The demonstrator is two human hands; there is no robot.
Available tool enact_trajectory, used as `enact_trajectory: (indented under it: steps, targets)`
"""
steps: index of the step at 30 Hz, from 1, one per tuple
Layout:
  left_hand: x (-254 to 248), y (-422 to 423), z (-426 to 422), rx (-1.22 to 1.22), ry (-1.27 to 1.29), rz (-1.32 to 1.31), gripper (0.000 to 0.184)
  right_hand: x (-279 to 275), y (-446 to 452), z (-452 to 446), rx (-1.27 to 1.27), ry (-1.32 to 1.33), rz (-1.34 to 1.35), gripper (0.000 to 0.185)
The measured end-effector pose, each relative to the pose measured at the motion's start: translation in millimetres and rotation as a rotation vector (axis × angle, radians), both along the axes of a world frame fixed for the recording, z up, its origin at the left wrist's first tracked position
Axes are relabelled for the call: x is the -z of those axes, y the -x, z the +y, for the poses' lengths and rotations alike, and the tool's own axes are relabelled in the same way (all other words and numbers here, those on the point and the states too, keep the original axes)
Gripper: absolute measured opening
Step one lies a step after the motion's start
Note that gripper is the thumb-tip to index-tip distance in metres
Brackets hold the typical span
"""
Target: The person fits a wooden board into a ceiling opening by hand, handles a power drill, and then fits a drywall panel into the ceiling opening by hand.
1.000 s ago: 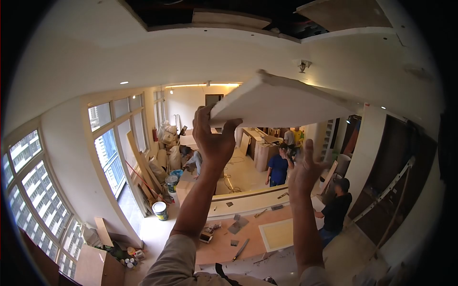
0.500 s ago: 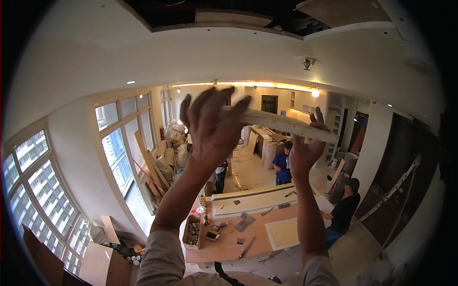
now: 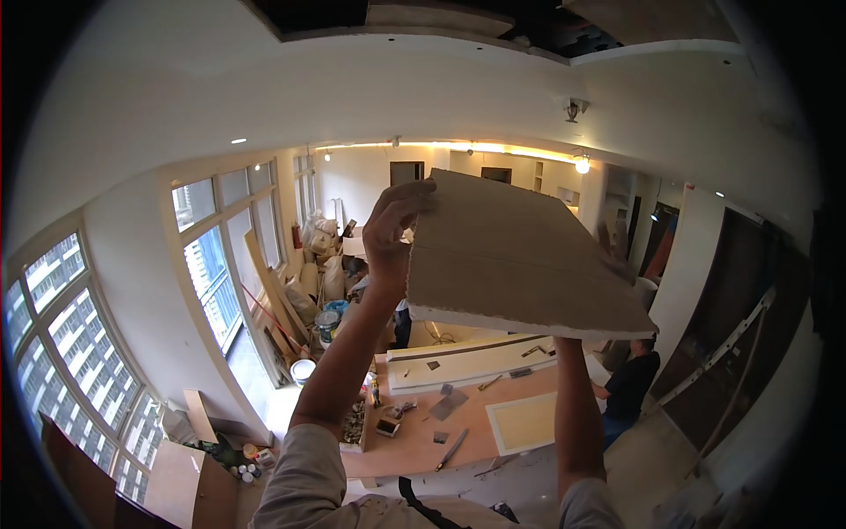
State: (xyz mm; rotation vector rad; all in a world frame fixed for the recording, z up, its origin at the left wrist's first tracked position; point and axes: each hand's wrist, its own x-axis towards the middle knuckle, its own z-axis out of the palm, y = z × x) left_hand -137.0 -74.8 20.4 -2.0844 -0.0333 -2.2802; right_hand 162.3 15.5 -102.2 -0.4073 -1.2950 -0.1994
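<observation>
A piece of plasterboard (image 3: 520, 256), grey on its face with a rough white edge, is held up in front of me, tilted so its broad face shows. My left hand (image 3: 395, 222) is closed on its left edge, fingers over the upper corner. On the far side, my right hand (image 3: 617, 245) grips the right edge; its fingers are blurred and the palm is hidden behind the board. Above, the ceiling (image 3: 352, 97) has a dark rectangular opening (image 3: 317, 19) with loose panels in it.
Below is a worktable (image 3: 397, 463) with a long white panel (image 3: 467, 363), a framed panel (image 3: 522, 423), a dark long-bladed tool (image 3: 452, 450) and a box of small parts (image 3: 354, 423). A co-worker (image 3: 630, 388) is at the right. A sprinkler head (image 3: 575, 109) hangs from the ceiling.
The board has turned from nearly edge-on to showing its broad grey face. My left hand has gone from spread fingers to gripping its left edge; my right hand has moved behind it.
</observation>
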Motion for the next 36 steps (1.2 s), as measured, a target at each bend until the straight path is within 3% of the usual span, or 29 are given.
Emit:
enact_trajectory:
  steps: [7, 12, 14, 16, 17, 19, 21, 23, 32, 36]
  targets:
    - [3, -17, 4, -0.078, -0.089, -0.060, 0.031, 2, -13, -12, -0.045, 0.021, 0.016, 0.060]
    - [5, -28, -6, -0.525, -0.060, 0.082, 0.036, 3, -16, -27, -0.171, 0.026, 0.091, 0.062]
    - [13, -36, -9, -0.606, -0.051, 0.197, 0.036, 15, -17, -37, -0.285, 0.054, 0.165, 0.063]
    - [22, -51, -10, -0.577, -0.025, 0.306, 0.035, 37, -18, -47, -0.532, 0.124, 0.306, 0.064]
    - [29, -62, -5, -0.550, -0.013, 0.364, 0.035, 47, -18, -59, -0.787, 0.126, 0.453, 0.069]
    - [48, -88, 6, -0.376, -0.036, 0.406, 0.036, 94, -35, -59, -0.775, 0.170, 0.588, 0.064]
    - [74, -108, 6, -0.437, 0.093, 0.563, 0.034, 135, -50, -75, -0.696, 0.271, 0.665, 0.059]
    - [99, -134, 12, -0.351, 0.149, 0.623, 0.034, 166, -60, -100, -0.642, 0.366, 0.756, 0.057]
    - [227, -246, 33, -0.113, 0.467, 0.874, 0.035, 315, -94, -202, -0.227, 0.764, 1.184, 0.068]
    - [272, -326, 21, 0.173, 0.544, 1.052, 0.037, 321, -116, -274, 0.031, 0.757, 1.480, 0.078]
